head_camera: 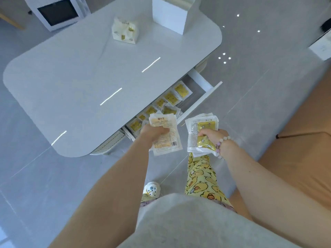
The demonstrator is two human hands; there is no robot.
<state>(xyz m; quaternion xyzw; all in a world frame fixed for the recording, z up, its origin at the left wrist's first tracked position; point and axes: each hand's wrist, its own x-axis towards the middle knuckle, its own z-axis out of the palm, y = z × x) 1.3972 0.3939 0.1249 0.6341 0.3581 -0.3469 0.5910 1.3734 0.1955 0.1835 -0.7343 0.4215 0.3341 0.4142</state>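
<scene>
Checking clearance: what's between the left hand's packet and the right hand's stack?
Head view: only a narrow strip of floor between packet and stack; they don't touch.

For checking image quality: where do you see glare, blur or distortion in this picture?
In the head view, bright glare streaks cross the table and light spots reflect on the floor; the wide lens curves the table edges; print on the packets in the left hand is soft.

Two bare forearms reach forward and down from the bottom edge of the view, side by side. The left hand (155, 131), knuckles up, curls its fingers round a flat packet (162, 122). The right hand (211, 137), near it but not touching, grips a stack of packets (192, 138), wrist bent inward.
</scene>
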